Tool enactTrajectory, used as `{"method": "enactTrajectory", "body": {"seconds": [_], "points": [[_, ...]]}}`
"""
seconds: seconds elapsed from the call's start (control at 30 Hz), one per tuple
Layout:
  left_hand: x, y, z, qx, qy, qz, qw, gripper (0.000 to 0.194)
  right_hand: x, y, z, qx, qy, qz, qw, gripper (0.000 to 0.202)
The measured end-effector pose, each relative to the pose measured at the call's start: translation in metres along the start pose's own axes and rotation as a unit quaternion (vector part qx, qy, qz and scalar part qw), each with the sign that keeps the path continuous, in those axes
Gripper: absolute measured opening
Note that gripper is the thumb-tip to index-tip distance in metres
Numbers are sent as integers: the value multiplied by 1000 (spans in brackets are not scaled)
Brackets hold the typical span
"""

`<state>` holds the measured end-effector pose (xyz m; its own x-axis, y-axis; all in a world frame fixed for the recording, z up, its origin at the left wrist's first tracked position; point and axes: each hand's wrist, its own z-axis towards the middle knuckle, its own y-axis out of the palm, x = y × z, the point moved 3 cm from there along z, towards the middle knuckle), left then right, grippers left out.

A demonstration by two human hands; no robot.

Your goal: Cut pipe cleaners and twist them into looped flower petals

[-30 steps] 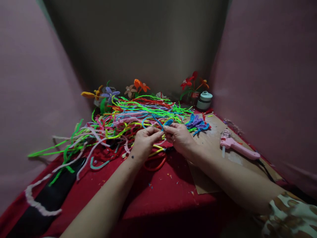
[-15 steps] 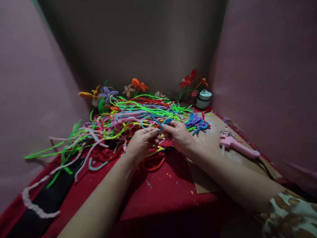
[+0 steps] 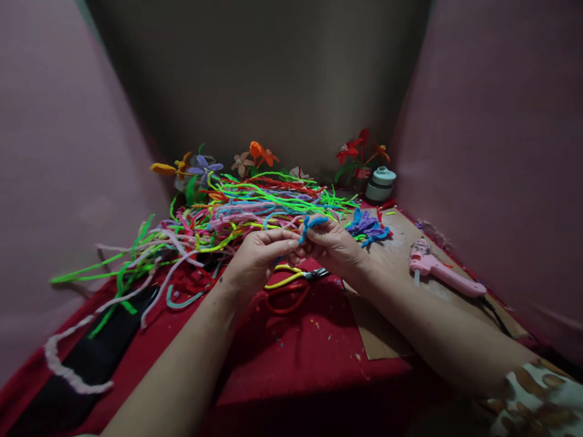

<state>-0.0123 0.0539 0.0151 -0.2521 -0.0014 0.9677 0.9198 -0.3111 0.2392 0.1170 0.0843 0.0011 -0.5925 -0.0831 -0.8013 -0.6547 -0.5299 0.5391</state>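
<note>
A bent blue pipe cleaner (image 3: 306, 228) is pinched between both hands above the middle of the table. My left hand (image 3: 266, 250) grips its lower part with thumb and forefinger. My right hand (image 3: 336, 244) closes on it from the other side, with a blue looped end sticking up over the fingers. Just below the hands lie pliers with yellow grips (image 3: 285, 276) and a red-handled tool (image 3: 288, 298), probably scissors. Behind them spreads a big heap of colourful pipe cleaners (image 3: 268, 203).
On the right, a pink glue gun (image 3: 444, 274) rests on a cardboard sheet (image 3: 382, 337), near blue and purple pipe-cleaner pieces (image 3: 367, 226). A lidded jar (image 3: 381, 184) and pipe-cleaner flowers (image 3: 204, 167) stand at the back. A black strip (image 3: 86, 364) lies at left on the red cloth (image 3: 291, 382).
The blue pipe cleaner's long loose loop no longer shows at the left; it is now bent into a compact crossed shape at the fingertips. The view has shifted slightly left.
</note>
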Motion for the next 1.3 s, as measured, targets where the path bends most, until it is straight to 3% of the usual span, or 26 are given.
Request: {"method": "enactTrajectory", "body": {"seconds": [0.17, 0.43, 0.67, 0.87, 1.03, 1.3], "points": [[-2, -3, 0, -12, -26, -5, 1000, 10, 2, 0, 0, 0, -6, -2, 1000, 22], [-4, 3, 1, -4, -3, -8, 1000, 7, -3, -2, -1, 1, -25, -23, 999, 18], [-2, 5, -1, 12, 2, 0, 1000, 9, -12, 0, -5, 9, -88, -77, 993, 21], [-1, 4, -1, 10, 19, -18, 1000, 11, -14, 1, -7, 32, -128, -173, 976, 20], [0, 8, -4, 15, 29, -64, 997, 12, -15, 5, -13, 79, -166, -277, 943, 15], [-1, 7, -3, 31, 69, -63, 995, 10, -14, 17, -23, 115, -199, -317, 920, 12]]}}
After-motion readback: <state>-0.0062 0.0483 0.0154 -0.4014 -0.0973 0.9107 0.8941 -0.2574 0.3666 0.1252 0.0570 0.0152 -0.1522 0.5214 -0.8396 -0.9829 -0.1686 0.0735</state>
